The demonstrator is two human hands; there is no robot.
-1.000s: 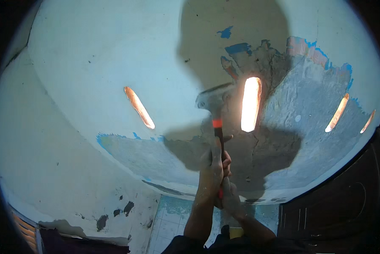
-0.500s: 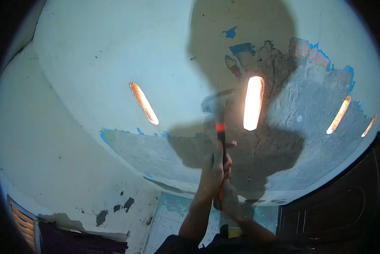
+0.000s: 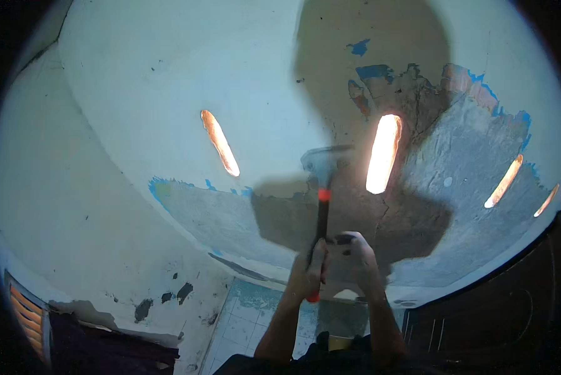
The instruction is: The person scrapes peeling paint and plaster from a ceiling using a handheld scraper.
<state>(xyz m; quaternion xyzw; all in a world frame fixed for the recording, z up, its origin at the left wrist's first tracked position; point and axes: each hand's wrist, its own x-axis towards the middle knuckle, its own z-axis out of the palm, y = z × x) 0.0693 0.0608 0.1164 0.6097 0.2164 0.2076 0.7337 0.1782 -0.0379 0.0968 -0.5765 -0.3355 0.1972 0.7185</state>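
Observation:
A long-handled scraper [image 3: 323, 212] stands upright in front of the wall, its black handle carrying red bands. Its wide grey blade [image 3: 323, 161] is blurred and lies near the edge between pale paint and bare plaster; whether it touches the wall I cannot tell. My left hand [image 3: 313, 265] is closed round the lower handle, whose red end shows below the fist. Just right of the handle, my right hand [image 3: 361, 256] is raised, its fingers bent, loosely apart and somewhat blurred. A dark patch by its fingertips cannot be made out.
The wall [image 3: 136, 125] has pale paint, blue flaked edges and a large stripped grey area [image 3: 443, 162]. Bright slots [image 3: 384, 153] pierce it, and my shadow falls across it. A dark wooden door [image 3: 480, 312] is at right, dark cloth [image 3: 105, 347] at lower left. Floor tiles [image 3: 236, 319] show below.
My right hand has come off the lower handle and moved up and to the right. My left hand still grips the scraper, now slightly lower. The view has shifted a little.

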